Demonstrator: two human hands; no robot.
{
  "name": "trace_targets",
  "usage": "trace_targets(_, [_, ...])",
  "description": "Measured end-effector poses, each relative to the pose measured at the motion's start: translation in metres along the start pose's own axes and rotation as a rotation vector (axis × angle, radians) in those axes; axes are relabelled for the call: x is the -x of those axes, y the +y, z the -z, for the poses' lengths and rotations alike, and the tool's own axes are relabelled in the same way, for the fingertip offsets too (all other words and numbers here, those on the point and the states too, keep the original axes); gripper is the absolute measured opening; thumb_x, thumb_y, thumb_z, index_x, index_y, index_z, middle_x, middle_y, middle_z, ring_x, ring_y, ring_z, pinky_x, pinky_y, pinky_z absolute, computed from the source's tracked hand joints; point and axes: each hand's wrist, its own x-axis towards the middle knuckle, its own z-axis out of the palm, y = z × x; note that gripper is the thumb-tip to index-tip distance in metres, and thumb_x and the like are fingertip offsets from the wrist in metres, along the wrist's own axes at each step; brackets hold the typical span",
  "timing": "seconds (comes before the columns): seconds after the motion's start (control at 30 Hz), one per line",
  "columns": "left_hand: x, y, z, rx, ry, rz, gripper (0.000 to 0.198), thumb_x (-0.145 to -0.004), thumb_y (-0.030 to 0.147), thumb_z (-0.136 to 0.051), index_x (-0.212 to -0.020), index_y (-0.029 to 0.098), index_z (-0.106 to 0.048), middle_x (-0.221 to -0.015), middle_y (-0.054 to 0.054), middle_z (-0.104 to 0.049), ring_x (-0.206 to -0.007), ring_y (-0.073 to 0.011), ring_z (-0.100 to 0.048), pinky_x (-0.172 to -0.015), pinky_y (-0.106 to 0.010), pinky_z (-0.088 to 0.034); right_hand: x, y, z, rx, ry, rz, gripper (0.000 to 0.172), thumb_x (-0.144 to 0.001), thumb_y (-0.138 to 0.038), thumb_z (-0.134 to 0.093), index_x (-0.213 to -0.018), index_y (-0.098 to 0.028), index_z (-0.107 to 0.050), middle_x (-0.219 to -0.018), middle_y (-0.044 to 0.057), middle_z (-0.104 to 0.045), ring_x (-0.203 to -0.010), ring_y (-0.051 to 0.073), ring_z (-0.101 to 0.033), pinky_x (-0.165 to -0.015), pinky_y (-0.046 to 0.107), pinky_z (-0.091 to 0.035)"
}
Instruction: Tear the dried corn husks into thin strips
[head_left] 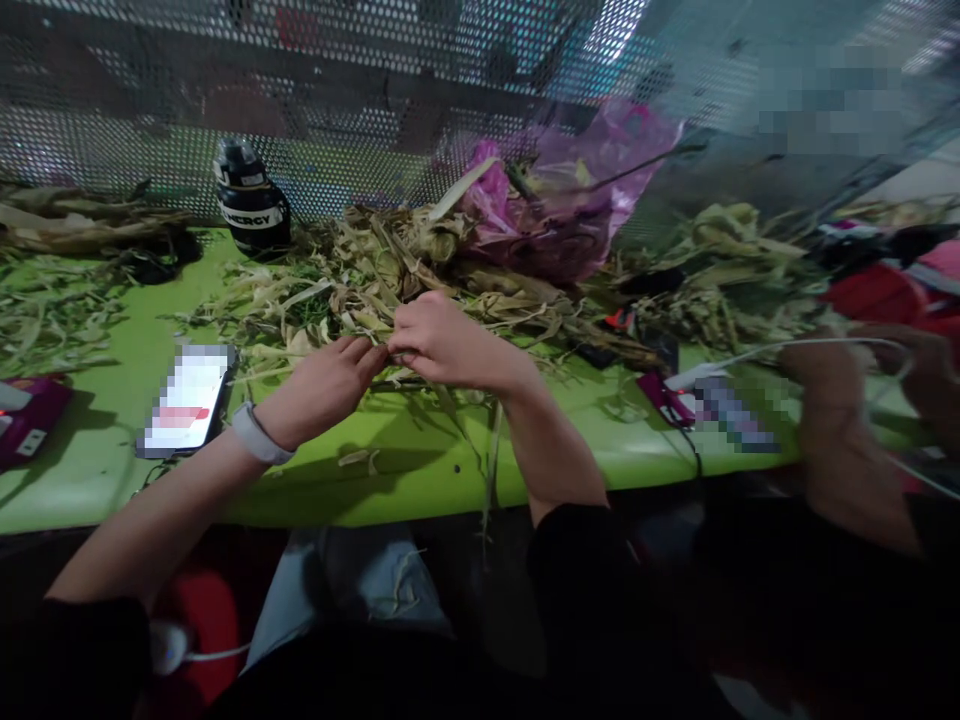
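Observation:
My left hand (330, 385), with a pale band (259, 435) on its wrist, meets my right hand (454, 345) over the front of a heap of dry, straw-coloured husks and leaves (390, 250). The fingertips of both hands are closed and pressed close together. What lies between them is too small and too hidden to make out. Below my right wrist, a thin dry strip (491, 465) hangs over the table's front edge. A few pale scraps (360, 460) lie on the green tabletop (420, 430) in front of my hands.
A lit phone (187, 400) and a purple box (34, 425) with sockets lie left. Behind stand a black bottle (251, 205) and a pink plastic bag (577, 210) against a perforated metal screen (337, 90). At right are a co-worker's arms (840, 430), a white cable (795, 345) and another phone (735, 415).

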Motion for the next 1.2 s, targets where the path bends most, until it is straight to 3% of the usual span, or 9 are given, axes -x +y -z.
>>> trace_targets(0.1, [-0.006,0.010,0.011,-0.052,0.112,0.001,0.033,-0.092,0.011,-0.035,-0.119,0.013,-0.055,-0.089,-0.012,-0.060,-0.087,-0.0240,-0.056,-0.076,-0.035,-0.043,0.013,-0.025,0.016,0.173,0.200,-0.078,0.026,-0.090,-0.010,-0.038,-0.085,-0.016,-0.063,-0.085,0.008,-0.053,-0.089,0.023,-0.046,-0.089,0.044,-0.027])
trace_targets(0.2, [-0.010,0.019,0.021,0.083,0.128,0.097,0.028,-0.090,0.010,-0.035,-0.102,0.015,-0.060,-0.080,-0.009,-0.057,-0.075,-0.0210,-0.055,-0.067,-0.032,-0.041,0.018,-0.036,0.021,0.239,0.222,-0.087,0.028,-0.091,-0.009,-0.038,-0.086,-0.018,-0.063,-0.086,0.008,-0.051,-0.091,0.024,-0.045,-0.090,0.044,-0.027])
trace_targets(0.3, [-0.009,0.020,0.030,0.352,0.028,0.186,0.021,-0.093,0.023,-0.038,-0.085,0.018,-0.057,-0.070,-0.005,-0.052,-0.060,-0.0178,-0.048,-0.059,-0.030,-0.035,0.014,-0.033,0.016,0.284,0.163,-0.024,0.027,-0.092,-0.009,-0.039,-0.083,-0.017,-0.063,-0.085,0.008,-0.051,-0.089,0.023,-0.044,-0.086,0.041,-0.030])
trace_targets(0.4, [-0.007,0.012,0.031,0.639,-0.097,0.250,0.024,-0.093,0.032,-0.041,-0.080,0.019,-0.057,-0.066,-0.003,-0.053,-0.057,-0.0161,-0.046,-0.058,-0.029,-0.033,0.007,-0.025,0.006,0.311,0.128,0.028,0.025,-0.091,-0.009,-0.041,-0.081,-0.016,-0.063,-0.084,0.008,-0.052,-0.087,0.022,-0.044,-0.081,0.038,-0.031])
trace_targets(0.53, [-0.005,-0.006,0.015,1.013,-0.110,0.337,0.033,-0.091,0.045,-0.047,-0.085,0.017,-0.064,-0.067,-0.002,-0.053,-0.060,-0.0139,-0.045,-0.057,-0.025,-0.033,-0.003,-0.010,-0.006,0.277,0.132,0.021,0.024,-0.093,-0.014,-0.044,-0.079,-0.014,-0.063,-0.082,0.007,-0.053,-0.084,0.020,-0.043,-0.079,0.036,-0.030])
trace_targets(0.73, [-0.005,-0.021,-0.019,1.516,-0.127,0.536,0.039,-0.086,0.051,-0.054,-0.091,0.014,-0.066,-0.058,0.005,-0.028,-0.049,-0.0081,-0.023,-0.044,-0.022,-0.020,-0.016,0.028,-0.017,-0.026,0.018,-0.038,0.024,-0.091,-0.030,-0.054,-0.084,-0.014,-0.069,-0.078,0.005,-0.052,-0.078,0.017,-0.044,-0.073,0.030,-0.031])
trace_targets(1.0, [0.000,-0.023,-0.026,1.601,-0.282,0.380,0.032,-0.091,0.044,-0.052,-0.102,0.016,-0.063,-0.061,0.004,-0.030,-0.050,-0.0071,-0.024,-0.044,-0.019,-0.022,-0.011,0.039,-0.015,-0.334,-0.012,-0.037,0.023,-0.087,-0.033,-0.060,-0.083,-0.013,-0.071,-0.079,0.003,-0.053,-0.077,0.014,-0.048,-0.072,0.027,-0.034])
trace_targets(1.07, [0.000,-0.025,-0.029,1.595,-0.272,0.408,0.031,-0.091,0.043,-0.052,-0.095,0.015,-0.063,-0.059,0.005,-0.031,-0.049,-0.0067,-0.026,-0.043,-0.017,-0.022,-0.011,0.040,-0.014,-0.351,0.033,-0.066,0.024,-0.087,-0.035,-0.060,-0.083,-0.013,-0.071,-0.078,0.003,-0.054,-0.076,0.014,-0.049,-0.071,0.027,-0.035])
trace_targets(1.2, [-0.003,-0.031,-0.036,1.723,-0.094,0.595,0.024,-0.088,0.037,-0.058,-0.082,0.013,-0.059,-0.057,0.005,-0.030,-0.046,-0.0051,-0.026,-0.041,-0.015,-0.022,-0.005,0.053,-0.010,-0.320,0.290,-0.263,0.033,-0.091,-0.039,-0.052,-0.081,-0.012,-0.069,-0.077,0.005,-0.059,-0.074,0.014,-0.050,-0.071,0.027,-0.035])
